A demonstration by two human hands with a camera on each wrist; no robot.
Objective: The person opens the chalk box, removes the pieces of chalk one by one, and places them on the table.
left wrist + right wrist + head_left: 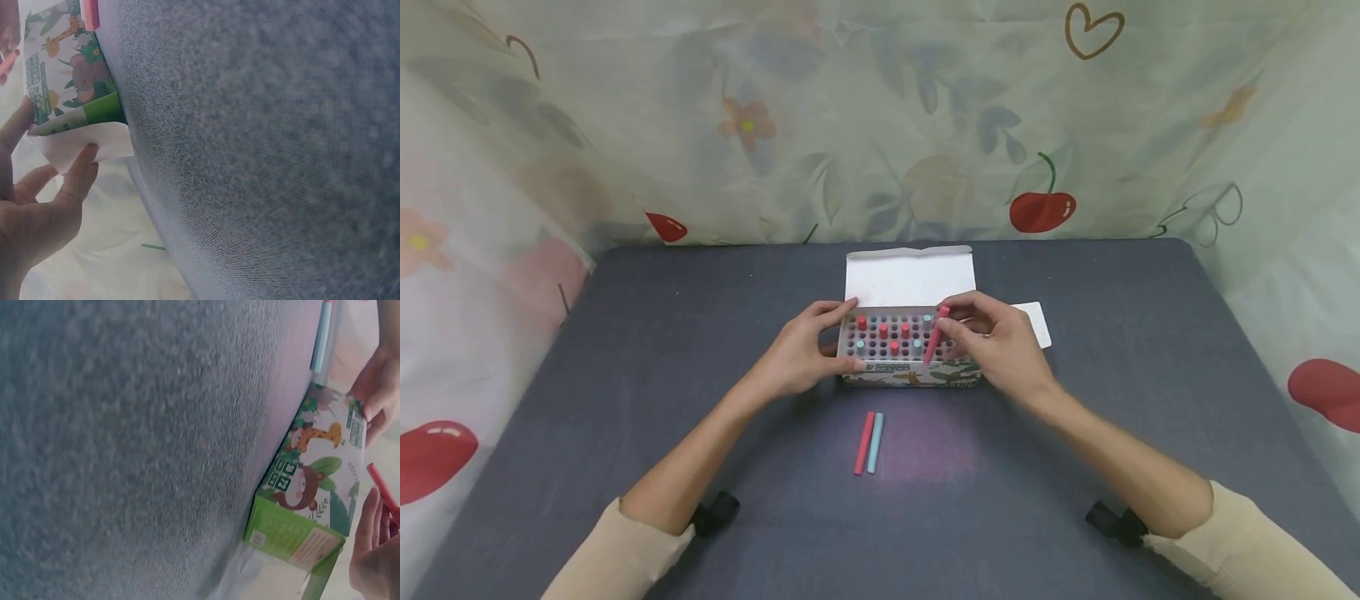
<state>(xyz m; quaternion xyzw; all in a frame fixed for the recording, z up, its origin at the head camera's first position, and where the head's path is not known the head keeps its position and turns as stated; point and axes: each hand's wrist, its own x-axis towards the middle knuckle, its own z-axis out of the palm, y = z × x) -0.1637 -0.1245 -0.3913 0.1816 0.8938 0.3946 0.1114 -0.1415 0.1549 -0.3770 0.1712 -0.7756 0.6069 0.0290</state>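
Observation:
A cardboard box [912, 378] with animal pictures stands on the table, its white lid [910, 279] raised at the back. Inside is a tray of round holes, with several pink-red and light blue chalk sticks standing in some of them. My left hand [797, 354] grips the box's left end, thumb at the front corner and forefinger at the back; other fingers touch a white side flap [100, 140]. Over the front right of the holes, my right hand [1007, 346] pinches a pink-red chalk stick [933, 337], held tilted. Whether its lower tip touches a hole, I cannot tell.
In front of the box, a red chalk stick [864, 443] and a light blue one [876, 443] lie side by side on the dark grey tabletop [760, 517]. A white flap [1036, 323] sticks out at the box's right. Printed curtain [865, 125] hangs behind the table.

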